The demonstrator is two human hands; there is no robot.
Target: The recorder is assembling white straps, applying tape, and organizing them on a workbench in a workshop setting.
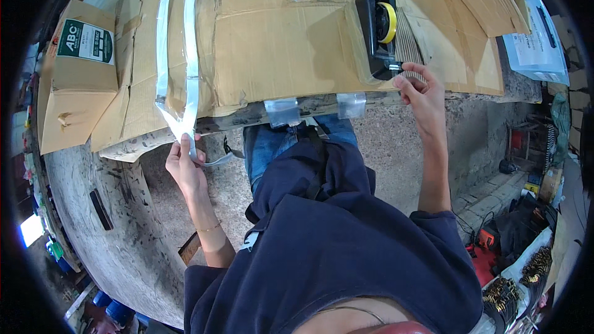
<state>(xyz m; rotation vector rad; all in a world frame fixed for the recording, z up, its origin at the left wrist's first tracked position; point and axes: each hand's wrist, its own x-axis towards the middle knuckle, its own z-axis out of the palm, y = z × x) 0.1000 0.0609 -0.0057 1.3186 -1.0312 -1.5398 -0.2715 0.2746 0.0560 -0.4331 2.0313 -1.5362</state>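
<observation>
Two long white flat straps [191, 43] lie side by side on the cardboard at the left and come together at the table's near edge. My left hand [187, 164] is closed on their joined end, with a short loose tail hanging to its right. On the right stands a black tape dispenser [373, 37] with a yellow-cored tape roll [387, 23]. My right hand [421, 89] is at the dispenser's near end, thumb and forefinger curled in a pinch. What lies between those fingertips, if anything, is too small to make out.
Cardboard sheets [272, 43] cover the table. Two clear plastic pieces [282, 112] hang over its near edge. A cardboard box [80, 80] with a green-and-white label stands at the left, a clear plastic bin [537, 43] at the far right. A dark phone-like slab [101, 209] lies lower left.
</observation>
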